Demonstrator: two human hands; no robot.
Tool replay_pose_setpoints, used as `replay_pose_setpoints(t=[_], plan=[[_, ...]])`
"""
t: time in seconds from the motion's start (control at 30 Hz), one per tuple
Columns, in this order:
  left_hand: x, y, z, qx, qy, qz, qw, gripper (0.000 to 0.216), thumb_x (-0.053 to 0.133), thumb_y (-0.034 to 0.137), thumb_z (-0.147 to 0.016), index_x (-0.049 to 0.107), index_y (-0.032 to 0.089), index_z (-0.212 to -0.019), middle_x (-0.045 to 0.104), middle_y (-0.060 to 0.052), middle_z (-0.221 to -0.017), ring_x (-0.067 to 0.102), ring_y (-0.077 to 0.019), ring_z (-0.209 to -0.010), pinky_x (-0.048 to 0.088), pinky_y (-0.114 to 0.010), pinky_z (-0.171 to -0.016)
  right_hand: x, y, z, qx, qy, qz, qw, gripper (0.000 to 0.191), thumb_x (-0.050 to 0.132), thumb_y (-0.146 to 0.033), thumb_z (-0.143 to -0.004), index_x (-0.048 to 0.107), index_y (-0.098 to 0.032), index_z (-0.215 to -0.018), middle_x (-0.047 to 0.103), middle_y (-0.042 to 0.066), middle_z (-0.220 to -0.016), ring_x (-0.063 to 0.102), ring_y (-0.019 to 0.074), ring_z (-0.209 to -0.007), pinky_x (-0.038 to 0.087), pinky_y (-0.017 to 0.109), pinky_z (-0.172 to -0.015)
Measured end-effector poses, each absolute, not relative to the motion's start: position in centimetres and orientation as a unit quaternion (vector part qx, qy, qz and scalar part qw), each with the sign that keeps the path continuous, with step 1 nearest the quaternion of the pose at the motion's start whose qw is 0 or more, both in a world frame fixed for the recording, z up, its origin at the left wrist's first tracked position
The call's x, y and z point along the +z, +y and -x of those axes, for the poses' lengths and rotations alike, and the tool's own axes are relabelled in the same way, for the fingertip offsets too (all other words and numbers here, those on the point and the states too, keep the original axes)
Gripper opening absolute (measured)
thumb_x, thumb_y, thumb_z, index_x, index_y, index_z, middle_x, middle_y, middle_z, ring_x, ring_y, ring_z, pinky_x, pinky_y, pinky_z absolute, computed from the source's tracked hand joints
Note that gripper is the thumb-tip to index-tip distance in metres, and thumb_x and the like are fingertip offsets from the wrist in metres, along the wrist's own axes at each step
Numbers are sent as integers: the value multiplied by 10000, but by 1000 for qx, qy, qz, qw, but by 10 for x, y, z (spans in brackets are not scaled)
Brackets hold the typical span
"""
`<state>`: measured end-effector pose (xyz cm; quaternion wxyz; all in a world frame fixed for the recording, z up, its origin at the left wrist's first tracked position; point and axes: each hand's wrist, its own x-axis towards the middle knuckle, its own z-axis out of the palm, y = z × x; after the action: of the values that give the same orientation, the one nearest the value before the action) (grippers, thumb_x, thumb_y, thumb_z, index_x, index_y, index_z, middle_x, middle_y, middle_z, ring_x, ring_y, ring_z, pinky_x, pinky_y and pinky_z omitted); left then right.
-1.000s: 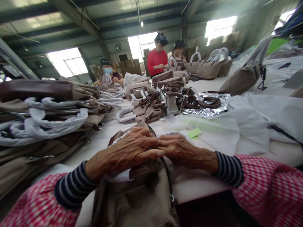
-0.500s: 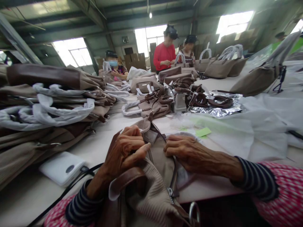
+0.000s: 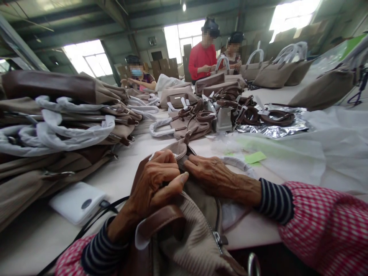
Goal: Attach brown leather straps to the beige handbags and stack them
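Note:
A beige ribbed handbag (image 3: pixel 198 234) with brown trim lies unzipped in front of me, its opening towards the right. My left hand (image 3: pixel 162 180) is closed on the bag's near upper edge, thumb stretched along the rim. Over the opening, my right hand (image 3: pixel 211 174) has its fingers curled down against the lining; the fingertips and whatever they pinch are hidden. A metal zip pull (image 3: pixel 220 238) hangs at the lower end of the opening. Below my left hand, a brown leather handle (image 3: pixel 165 222) with a white wrap loops outward.
Stacked handbags (image 3: pixel 71 126) with wrapped handles rise at left, above a white device (image 3: pixel 79 203) with a black cable. Ahead lie brown straps (image 3: pixel 250 117), a grey block (image 3: pixel 223 119) and silver foil (image 3: pixel 276 131). A green slip (image 3: pixel 255 157) and white sheeting (image 3: pixel 339 142) lie right. Co-workers (image 3: pixel 202 57) stand beyond.
My right hand has moved left and inward from the bag's zip edge, now covering the white label that showed inside. My left hand keeps its hold. The view has shifted slightly.

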<state>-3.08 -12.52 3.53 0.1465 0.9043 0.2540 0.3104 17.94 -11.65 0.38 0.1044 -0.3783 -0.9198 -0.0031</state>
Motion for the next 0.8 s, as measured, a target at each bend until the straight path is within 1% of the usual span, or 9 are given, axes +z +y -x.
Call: replay_pose_setpoints(t=[0.1, 0.17, 0.23, 0.3, 0.37, 0.5, 0.63, 0.7, 0.8], plan=[[37, -120, 29, 300, 250, -909, 144, 471, 484, 272, -1038, 342, 192, -596, 430, 23, -582, 401, -158, -683, 371, -377, -784, 2, -110, -182, -37, -897, 429, 104, 192, 408, -111, -1067, 578, -141, -1150, 650, 130, -1134, 631, 210, -827, 469, 314, -635], [41, -113, 28, 274, 242, -922, 129, 480, 467, 299, -1056, 396, 192, -593, 473, 15, -601, 467, -168, -731, 389, -376, -826, -3, -105, -183, -48, -895, 432, 103, 215, 384, -100, -1069, 576, -131, -1162, 647, 139, -1141, 641, 221, -858, 492, 327, -662], [46, -105, 28, 238, 241, -936, 95, 431, 492, 348, -1058, 551, 196, -659, 621, -10, -729, 564, -215, -939, 394, -399, -957, -11, -97, -182, -38, -905, 409, 111, 221, 382, -113, -1075, 580, -128, -1172, 646, 140, -1135, 640, 225, -905, 512, 337, -717], [49, -97, 30, 206, 251, -944, 64, 327, 530, 393, -1049, 694, 223, -822, 732, -26, -977, 523, -275, -1232, 327, -450, -1121, -18, -89, -181, -24, -915, 385, 122, 228, 386, -138, -1084, 588, -128, -1191, 646, 143, -1133, 627, 226, -948, 512, 341, -756], [49, -91, 33, 197, 259, -944, 62, 301, 523, 413, -1050, 740, 251, -919, 744, -21, -1141, 468, -287, -1336, 291, -470, -1189, -19, -81, -179, -5, -915, 381, 129, 225, 419, -160, -1078, 602, -127, -1205, 650, 138, -1124, 613, 222, -948, 497, 338, -767], [40, -90, 38, 270, 300, -907, 117, 404, 478, 401, -1057, 710, 207, -788, 746, -54, -1197, 557, -265, -1208, 418, -416, -1104, -11, -73, -174, 39, -904, 391, 167, 246, 545, -109, -953, 654, -138, -1172, 668, 113, -1092, 587, 223, -976, 459, 328, -815], [30, -95, 37, 376, 321, -855, 158, 394, 503, 340, -1041, 737, 205, -754, 778, -59, -1061, 607, -259, -1129, 458, -405, -1039, -10, -71, -169, 112, -878, 409, 222, 348, 537, -25, -811, 695, -152, -1093, 704, 85, -1035, 605, 209, -950, 441, 304, -802], [27, -95, 37, 420, 315, -835, 166, 370, 536, 321, -1029, 760, 211, -756, 780, -50, -980, 625, -253, -1083, 459, -414, -1033, -14, -69, -166, 122, -876, 401, 238, 331, 536, -13, -793, 707, -148, -1042, 720, 76, -1009, 616, 203, -929, 430, 295, -788], [24, -94, 37, 456, 313, -814, 177, 316, 589, 305, -1009, 794, 221, -784, 765, -36, -903, 640, -241, -1021, 468, -418, -1013, -18, -65, -162, 80, -891, 375, 242, 280, 560, -12, -808, 716, -134, -1005, 733, 90, -1035, 613, 203, -923, 400, 294, -761]])
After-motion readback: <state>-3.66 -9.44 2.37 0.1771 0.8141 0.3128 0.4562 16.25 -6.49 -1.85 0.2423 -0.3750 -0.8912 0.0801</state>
